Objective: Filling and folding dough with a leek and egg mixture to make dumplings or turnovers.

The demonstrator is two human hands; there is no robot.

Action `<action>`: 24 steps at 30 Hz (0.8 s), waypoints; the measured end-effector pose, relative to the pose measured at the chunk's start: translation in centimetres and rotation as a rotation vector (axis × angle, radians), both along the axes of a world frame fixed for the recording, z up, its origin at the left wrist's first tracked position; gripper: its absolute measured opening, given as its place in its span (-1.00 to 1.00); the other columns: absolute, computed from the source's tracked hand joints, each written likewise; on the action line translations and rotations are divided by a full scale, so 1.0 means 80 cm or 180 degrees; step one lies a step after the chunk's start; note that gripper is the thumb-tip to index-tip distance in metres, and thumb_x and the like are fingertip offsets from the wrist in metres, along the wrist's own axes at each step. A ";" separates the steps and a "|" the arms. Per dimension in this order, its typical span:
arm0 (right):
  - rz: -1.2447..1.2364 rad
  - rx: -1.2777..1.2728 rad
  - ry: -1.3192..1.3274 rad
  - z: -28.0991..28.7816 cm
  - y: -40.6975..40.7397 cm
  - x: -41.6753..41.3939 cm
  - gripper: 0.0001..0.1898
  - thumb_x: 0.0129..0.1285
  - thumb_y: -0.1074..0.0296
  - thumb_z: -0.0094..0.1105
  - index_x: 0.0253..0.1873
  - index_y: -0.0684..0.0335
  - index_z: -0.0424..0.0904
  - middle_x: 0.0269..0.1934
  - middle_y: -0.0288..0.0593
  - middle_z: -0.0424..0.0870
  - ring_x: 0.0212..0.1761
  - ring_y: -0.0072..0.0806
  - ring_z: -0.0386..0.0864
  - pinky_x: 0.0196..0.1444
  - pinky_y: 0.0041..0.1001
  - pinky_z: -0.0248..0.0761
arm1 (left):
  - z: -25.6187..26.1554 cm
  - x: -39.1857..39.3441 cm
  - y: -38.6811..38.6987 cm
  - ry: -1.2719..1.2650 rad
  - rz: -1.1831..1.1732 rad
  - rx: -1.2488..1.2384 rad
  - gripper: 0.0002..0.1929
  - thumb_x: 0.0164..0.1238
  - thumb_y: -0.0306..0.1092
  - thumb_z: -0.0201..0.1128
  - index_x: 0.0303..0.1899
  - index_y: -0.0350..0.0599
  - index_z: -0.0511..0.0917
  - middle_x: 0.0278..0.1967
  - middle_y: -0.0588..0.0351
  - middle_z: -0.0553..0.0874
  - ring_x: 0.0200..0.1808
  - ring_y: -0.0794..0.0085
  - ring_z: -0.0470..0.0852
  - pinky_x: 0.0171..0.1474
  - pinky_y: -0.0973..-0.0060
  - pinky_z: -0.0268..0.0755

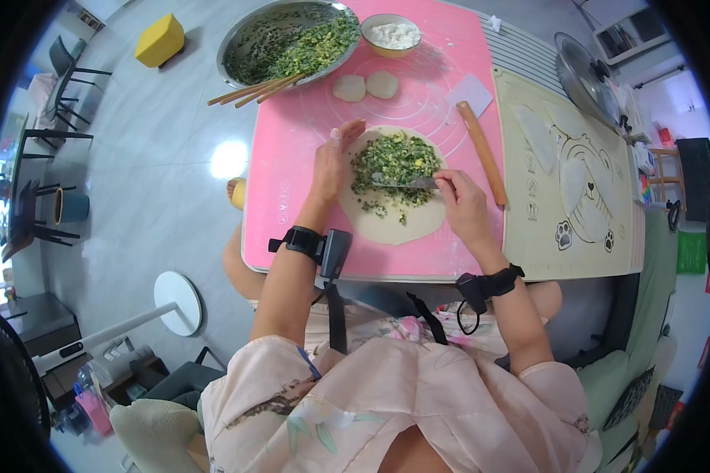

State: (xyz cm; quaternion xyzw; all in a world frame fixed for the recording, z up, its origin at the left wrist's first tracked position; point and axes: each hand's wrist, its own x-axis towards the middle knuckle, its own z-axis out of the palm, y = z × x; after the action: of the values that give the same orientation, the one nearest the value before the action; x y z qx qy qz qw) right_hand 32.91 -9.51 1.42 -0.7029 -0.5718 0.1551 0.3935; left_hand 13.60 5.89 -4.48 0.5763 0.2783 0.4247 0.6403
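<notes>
A round sheet of rolled dough [390,227] lies on the pink silicone mat [278,236], with chopped green and yellow filling [399,156] heaped mostly over its upper half. My right hand [464,204] grips the end of a flat metal spatula or spreader [405,182], whose blade rests on the filling. At the dough's left edge, my left hand [334,156] is held upright on its side with nothing visible in it; whether it touches the dough cannot be told.
Beyond the dough sit two pieces of dough [365,87], a bowl of flour [393,36] and a metal bowl of filling [313,50] with wooden chopsticks [254,91]. Rightward lie a rolling pin [483,156], a pale scraper [470,94], a cream mat [523,248] with dough wrappers, and a lidded pan [586,77].
</notes>
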 end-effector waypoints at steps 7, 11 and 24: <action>0.0018 0.0081 -0.0122 -0.004 -0.013 0.006 -0.91 0.25 0.44 0.21 -0.17 0.28 0.58 -0.29 -0.05 0.65 -0.35 -0.21 0.63 -0.34 -0.33 0.43 | 0.002 0.002 -0.002 0.0054 0.0016 0.0091 -0.33 0.60 0.07 -0.39 0.24 -0.46 0.34 0.21 -0.20 0.49 0.30 0.12 0.43 0.41 0.28 0.16; 0.0118 -0.0202 -0.0058 -0.005 -0.016 0.026 -0.90 0.27 0.44 0.19 -0.18 0.30 0.53 -0.33 -0.03 0.63 -0.35 -0.21 0.62 -0.34 -0.34 0.42 | 0.004 0.003 -0.002 0.0079 0.0042 0.0049 -0.34 0.60 0.06 -0.40 0.24 -0.46 0.35 0.20 -0.20 0.50 0.30 0.13 0.44 0.41 0.28 0.16; 0.0165 -0.0160 -0.0117 -0.027 -0.024 0.036 -0.89 0.35 0.39 0.09 -0.12 0.28 0.47 -0.45 -0.04 0.61 -0.40 -0.15 0.64 -0.32 -0.33 0.43 | 0.002 0.002 0.000 0.0044 0.0028 0.0039 -0.32 0.59 0.08 -0.36 0.24 -0.48 0.33 0.20 -0.21 0.50 0.29 0.12 0.44 0.39 0.27 0.20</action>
State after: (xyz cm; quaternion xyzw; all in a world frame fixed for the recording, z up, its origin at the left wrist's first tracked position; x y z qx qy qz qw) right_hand 35.76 -11.41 -0.71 -0.7003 -0.5929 0.1667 0.3610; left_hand 13.79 5.88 -4.29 0.5819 0.2827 0.4252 0.6329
